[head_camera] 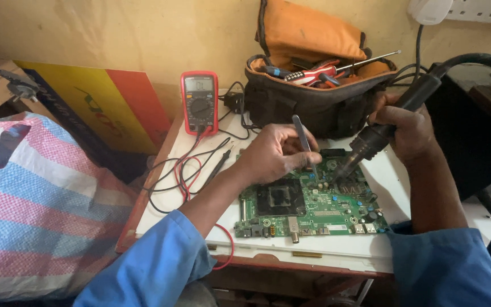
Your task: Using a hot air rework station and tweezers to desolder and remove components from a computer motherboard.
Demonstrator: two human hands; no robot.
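Fingers of the left hand (274, 153) are pinching one pair of tweezers (302, 136). Right hand (407, 131) fingers are gripping one hot-air nozzle (370, 142) over one green circuit board (336, 210).

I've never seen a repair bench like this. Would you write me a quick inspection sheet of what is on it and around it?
Surface: white tabletop with a worn reddish front edge.
Job's things: green rectangular circuit board lying flat; slim metal tweezers and black hot-air nozzle tool both pointed at its upper middle.
Clutter: red digital multimeter; open black-and-orange tool bag holding screwdrivers.
Grippers: left hand grips the tweezers; right hand grips the nozzle tool.
Cables: red and black probe leads looped left of the board; thick black hose from the nozzle tool.
Surroundings: yellowish wall; striped woven sack at left.
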